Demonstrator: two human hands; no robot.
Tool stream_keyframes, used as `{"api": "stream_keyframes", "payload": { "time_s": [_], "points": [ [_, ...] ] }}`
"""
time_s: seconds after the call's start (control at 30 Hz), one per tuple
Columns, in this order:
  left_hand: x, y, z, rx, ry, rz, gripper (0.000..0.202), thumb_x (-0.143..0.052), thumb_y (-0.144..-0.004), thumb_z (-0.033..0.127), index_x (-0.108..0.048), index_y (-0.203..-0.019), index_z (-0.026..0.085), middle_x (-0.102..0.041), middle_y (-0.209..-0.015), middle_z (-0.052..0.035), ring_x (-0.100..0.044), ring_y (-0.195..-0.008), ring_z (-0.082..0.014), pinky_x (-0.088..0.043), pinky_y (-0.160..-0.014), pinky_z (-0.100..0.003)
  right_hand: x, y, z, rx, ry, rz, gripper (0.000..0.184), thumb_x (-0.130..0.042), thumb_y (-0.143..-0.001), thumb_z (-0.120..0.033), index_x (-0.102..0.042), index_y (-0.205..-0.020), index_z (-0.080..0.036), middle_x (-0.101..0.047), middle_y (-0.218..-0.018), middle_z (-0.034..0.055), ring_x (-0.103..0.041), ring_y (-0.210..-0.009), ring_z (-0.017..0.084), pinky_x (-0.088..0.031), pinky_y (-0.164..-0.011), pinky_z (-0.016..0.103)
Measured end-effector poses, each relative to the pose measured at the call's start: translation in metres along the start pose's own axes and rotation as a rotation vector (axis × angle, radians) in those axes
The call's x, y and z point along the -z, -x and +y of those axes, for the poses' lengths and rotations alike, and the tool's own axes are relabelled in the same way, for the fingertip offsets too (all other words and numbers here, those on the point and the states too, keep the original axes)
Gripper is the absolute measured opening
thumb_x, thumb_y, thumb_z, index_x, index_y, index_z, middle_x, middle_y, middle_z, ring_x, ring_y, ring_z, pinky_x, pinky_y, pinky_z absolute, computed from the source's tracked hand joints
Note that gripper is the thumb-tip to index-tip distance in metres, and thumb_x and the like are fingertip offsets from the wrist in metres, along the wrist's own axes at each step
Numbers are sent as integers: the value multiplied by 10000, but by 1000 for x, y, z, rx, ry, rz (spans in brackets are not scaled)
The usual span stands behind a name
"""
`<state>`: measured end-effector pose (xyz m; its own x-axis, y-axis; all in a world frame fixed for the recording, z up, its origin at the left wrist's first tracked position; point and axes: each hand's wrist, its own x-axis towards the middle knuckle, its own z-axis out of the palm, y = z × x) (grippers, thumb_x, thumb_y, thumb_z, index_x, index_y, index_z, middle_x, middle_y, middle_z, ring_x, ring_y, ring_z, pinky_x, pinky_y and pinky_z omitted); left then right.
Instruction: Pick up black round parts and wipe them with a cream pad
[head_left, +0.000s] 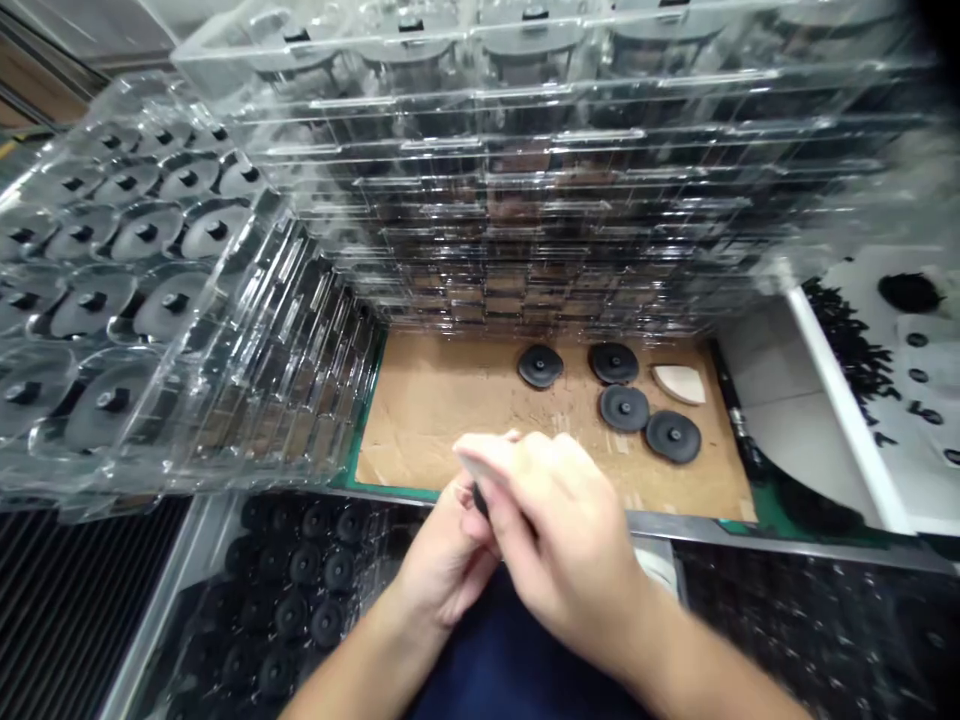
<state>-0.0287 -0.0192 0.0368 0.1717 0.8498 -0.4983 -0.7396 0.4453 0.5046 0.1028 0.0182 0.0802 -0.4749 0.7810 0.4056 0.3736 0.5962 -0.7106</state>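
Stacked clear plastic trays (540,170) tower behind a cardboard sheet (427,410) (green bench mat (390,492) peeking out beneath).

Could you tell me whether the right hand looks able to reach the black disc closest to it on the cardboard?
Probably yes: the right hand sits just short of that black disc, with only bare cardboard between them.

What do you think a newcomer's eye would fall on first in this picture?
First, the tall stack of clear plastic trays across the top, with a second stack of clear trays at the left. Next, four black discs lying on a cardboard sheet. At bottom centre, the left hand and right hand close around a small black piece.
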Motion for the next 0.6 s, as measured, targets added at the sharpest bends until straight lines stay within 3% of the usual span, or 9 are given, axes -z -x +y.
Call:
{"api": "stream_keyframes", "payload": {
  "time_s": [0.13,0.23,0.33,0.4,0.43,0.5,0.6],
  "points": [
    [3,2,7,-21,8,-98,587,-889,-486,358,-724,-1037,239,-752,-1023,-30,-682,-948,-175,-505,-876,-228,14,16,-1,-3,-110,-142,226,-471,-884,-74,-632,-1024,-147,-667,-759,14,-565,-651,128,-433,-631,253],
    [3,2,8,21,34,-120,621,-894,-465,361,-723,-1045,222,-755,-1022,-25,-687,-941,-160,-511,-864,-203,25,19,-1,-91,96,-102,228,-470,-880,-70,-649,-1005,-135,-636,-718,20,-524,-613,136,-396,-592,270],
    [-2,3,8,68,71,-156,551,-871,-558,298,-711,-1076,201,-754,-1006,-15,-687,-944,-145,-503,-888,-197,27,3,6,64,183,-57,288,-413,-929,-101,-691,-933,-173,-634,-713,34,-480,-605,154,-365,-584,298],
    [-4,5,10,89,74,-192,479,-842,-613,293,-715,-1057,165,-756,-972,-28,-697,-925,-159,-517,-882,-213,24,-9,16,172,33,-84,319,-399,-954,-137,-704,-894,-206,-654,-745,29,-510,-639,150,-402,-607,288],
    [-5,7,11,95,80,-201,470,-833,-621,309,-716,-1051,160,-755,-982,-36,-703,-924,-173,-531,-868,-225,22,-13,23,157,-56,-81,312,-402,-957,-145,-704,-914,-211,-668,-787,30,-548,-686,145,-436,-638,276],
    [-3,9,13,107,111,-204,514,-833,-600,350,-708,-1070,183,-746,-1049,-46,-707,-949,-213,-565,-829,-256,16,-9,40,-45,-150,-21,272,-431,-949,-157,-693,-999,-209,-687,-890,37,-609,-801,139,-486,-710,254],
    [2,11,15,136,160,-207,583,-840,-573,375,-685,-1116,225,-723,-1141,-48,-692,-1012,-258,-593,-803,-296,-1,21,67,-415,-80,56,236,-483,-933,-240,-680,-1061,-221,-699,-972,47,-645,-834,159,-518,-710,270]
  ]
}}
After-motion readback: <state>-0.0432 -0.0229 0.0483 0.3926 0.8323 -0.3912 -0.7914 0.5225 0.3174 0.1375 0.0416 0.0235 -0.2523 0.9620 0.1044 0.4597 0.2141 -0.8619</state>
